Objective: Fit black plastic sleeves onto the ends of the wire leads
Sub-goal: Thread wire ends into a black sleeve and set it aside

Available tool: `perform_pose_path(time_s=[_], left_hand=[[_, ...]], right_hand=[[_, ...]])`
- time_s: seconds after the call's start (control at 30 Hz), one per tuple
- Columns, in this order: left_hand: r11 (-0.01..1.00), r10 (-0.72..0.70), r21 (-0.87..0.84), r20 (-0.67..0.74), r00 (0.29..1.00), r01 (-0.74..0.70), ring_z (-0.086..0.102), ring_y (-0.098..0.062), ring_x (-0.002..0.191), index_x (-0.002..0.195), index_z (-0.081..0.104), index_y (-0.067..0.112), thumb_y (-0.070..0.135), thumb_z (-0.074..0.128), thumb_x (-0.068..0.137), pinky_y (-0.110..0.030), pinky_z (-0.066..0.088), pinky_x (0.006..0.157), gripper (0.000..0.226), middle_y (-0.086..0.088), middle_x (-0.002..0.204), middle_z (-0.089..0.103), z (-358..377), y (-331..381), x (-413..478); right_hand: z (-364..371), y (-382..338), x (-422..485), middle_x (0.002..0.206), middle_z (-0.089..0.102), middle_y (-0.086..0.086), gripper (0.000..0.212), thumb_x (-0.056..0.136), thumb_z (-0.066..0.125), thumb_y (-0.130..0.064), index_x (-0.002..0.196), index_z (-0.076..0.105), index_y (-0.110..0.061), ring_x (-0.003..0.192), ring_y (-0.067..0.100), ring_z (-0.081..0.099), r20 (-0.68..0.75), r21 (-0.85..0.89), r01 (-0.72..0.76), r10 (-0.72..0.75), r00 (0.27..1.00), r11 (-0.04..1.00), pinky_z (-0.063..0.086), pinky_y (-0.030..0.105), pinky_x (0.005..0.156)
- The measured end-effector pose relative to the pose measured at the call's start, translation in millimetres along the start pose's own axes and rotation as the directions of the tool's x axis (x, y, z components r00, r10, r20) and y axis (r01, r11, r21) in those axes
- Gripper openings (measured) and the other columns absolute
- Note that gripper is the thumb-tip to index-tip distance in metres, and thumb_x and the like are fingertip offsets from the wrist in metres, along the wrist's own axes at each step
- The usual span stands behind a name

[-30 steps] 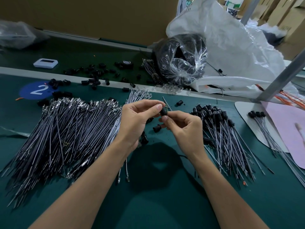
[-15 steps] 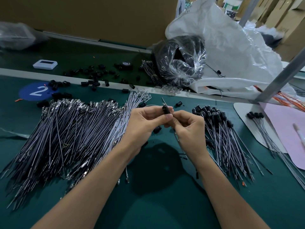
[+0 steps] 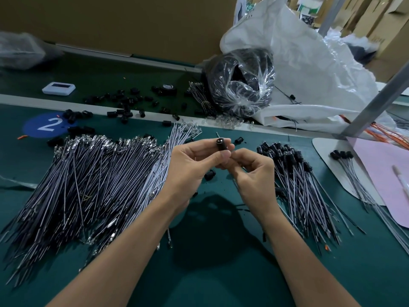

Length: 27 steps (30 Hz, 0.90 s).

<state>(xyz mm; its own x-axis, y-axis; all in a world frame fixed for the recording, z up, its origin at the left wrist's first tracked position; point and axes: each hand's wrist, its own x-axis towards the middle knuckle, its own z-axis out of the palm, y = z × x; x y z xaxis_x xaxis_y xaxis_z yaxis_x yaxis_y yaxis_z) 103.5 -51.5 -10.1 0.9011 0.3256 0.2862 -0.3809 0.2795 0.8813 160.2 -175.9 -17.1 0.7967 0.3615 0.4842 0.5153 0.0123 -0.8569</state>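
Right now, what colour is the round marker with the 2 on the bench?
The round marker is blue with a white numeral, seen in the head view.

A dark green work surface point(image 3: 221, 273) fills the view. A broad heap of bare wire leads point(image 3: 88, 185) fans across its left half, reaching the near left corner. Right of centre lies a smaller heap of sleeved leads point(image 3: 298, 189), black caps toward the far edge. Loose black sleeves point(image 3: 124, 113) scatter along the far edge, some around a blue round sticker point(image 3: 45, 125) marked 2 near the far left corner. A white board point(image 3: 321, 149) sits at the right edge. A clear bag of black parts point(image 3: 241, 85) and a white sack point(image 3: 309, 63) rest at the far edge, small clear bulbs point(image 3: 230, 123) just in front.
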Motion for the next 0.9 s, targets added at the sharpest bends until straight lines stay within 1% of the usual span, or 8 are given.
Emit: perform_pose_path(time_s=[0.1,0.2,0.33,0.4,0.47,0.6,0.7,0.9], left_hand=[[1.0,0.008,-0.023,0.013,1.0,-0.007,0.072,-0.021,0.091,0.102,0.075,0.014,0.012,0.074,0.075,-0.028,0.058,0.082,0.027,-0.009,0.096,0.076,-1,3,0],[1.0,0.0,-0.001,-0.012,1.0,0.0,0.072,-0.018,0.088,0.096,0.076,0.01,0.01,0.073,0.077,-0.025,0.058,0.077,0.019,-0.008,0.093,0.077,0,3,0],[0.998,-0.004,0.064,-0.008,1.0,0.004,0.071,-0.021,0.084,0.099,0.074,0.001,0.002,0.072,0.08,-0.028,0.058,0.078,0.018,-0.013,0.094,0.076,2,-1,0],[0.999,-0.005,0.044,-0.001,1.0,0.005,0.069,-0.022,0.083,0.097,0.076,0.005,0.012,0.076,0.077,-0.03,0.058,0.078,0.021,-0.013,0.094,0.076,1,1,-1],[1.0,-0.004,-0.018,-0.015,1.0,0.004,0.07,-0.021,0.086,0.094,0.078,0.014,0.017,0.078,0.076,-0.03,0.058,0.077,0.018,-0.01,0.096,0.076,0,4,-1],[0.998,0.021,-0.05,-0.099,0.995,-0.026,0.07,-0.014,0.085,0.084,0.079,0.021,0.014,0.075,0.076,-0.022,0.052,0.075,0.012,-0.006,0.091,0.077,-5,4,3],[0.999,-0.006,-0.053,-0.074,0.997,0.002,0.07,-0.013,0.081,0.083,0.079,0.021,0.014,0.077,0.074,-0.02,0.052,0.074,0.012,-0.005,0.087,0.076,-8,4,4],[0.999,-0.033,-0.039,-0.019,0.999,0.032,0.069,-0.011,0.079,0.084,0.08,0.023,0.024,0.08,0.069,-0.021,0.054,0.076,0.015,-0.001,0.086,0.076,-9,7,4]], right_hand=[[1,0,0,0.076,0.074,0.004,0.003,0.084,0.071,0.0,0.082,0.073,0.0,0.072,0.013,0.073,-0.003,0.02,-0.015,0.015,1.0,1.0,0.055,0.021,0.07],[2,0,-1,0.074,0.073,0.003,0.003,0.084,0.07,0.002,0.082,0.072,0.002,0.07,0.009,0.072,-0.005,0.029,-0.011,0.011,1.0,1.0,0.054,0.02,0.069],[2,-2,0,0.071,0.072,-0.009,0.011,0.086,0.068,0.001,0.083,0.072,-0.01,0.07,0.004,0.07,-0.01,0.094,-0.018,0.019,1.0,0.995,0.053,0.016,0.067],[3,-4,-1,0.072,0.073,-0.007,0.004,0.084,0.069,-0.008,0.084,0.072,-0.009,0.07,0.007,0.071,-0.001,0.16,-0.026,0.027,1.0,0.987,0.054,0.017,0.067],[3,-4,-1,0.071,0.073,-0.005,0.004,0.084,0.068,-0.003,0.086,0.071,-0.005,0.068,0.009,0.071,0.006,0.195,-0.04,0.039,0.999,0.98,0.054,0.017,0.066],[3,-1,0,0.069,0.073,-0.005,0.01,0.084,0.068,0.003,0.087,0.071,-0.005,0.067,0.009,0.071,0.022,0.165,-0.058,0.055,0.998,0.985,0.052,0.016,0.066],[3,1,0,0.069,0.073,-0.003,0.006,0.083,0.069,0.001,0.089,0.07,0.001,0.067,0.011,0.071,0.03,0.164,-0.074,0.07,0.997,0.984,0.052,0.017,0.066],[4,-3,-2,0.07,0.073,-0.004,0.005,0.079,0.07,-0.011,0.084,0.07,-0.01,0.066,0.011,0.071,0.066,0.207,-0.098,0.086,0.994,0.973,0.054,0.018,0.066]])
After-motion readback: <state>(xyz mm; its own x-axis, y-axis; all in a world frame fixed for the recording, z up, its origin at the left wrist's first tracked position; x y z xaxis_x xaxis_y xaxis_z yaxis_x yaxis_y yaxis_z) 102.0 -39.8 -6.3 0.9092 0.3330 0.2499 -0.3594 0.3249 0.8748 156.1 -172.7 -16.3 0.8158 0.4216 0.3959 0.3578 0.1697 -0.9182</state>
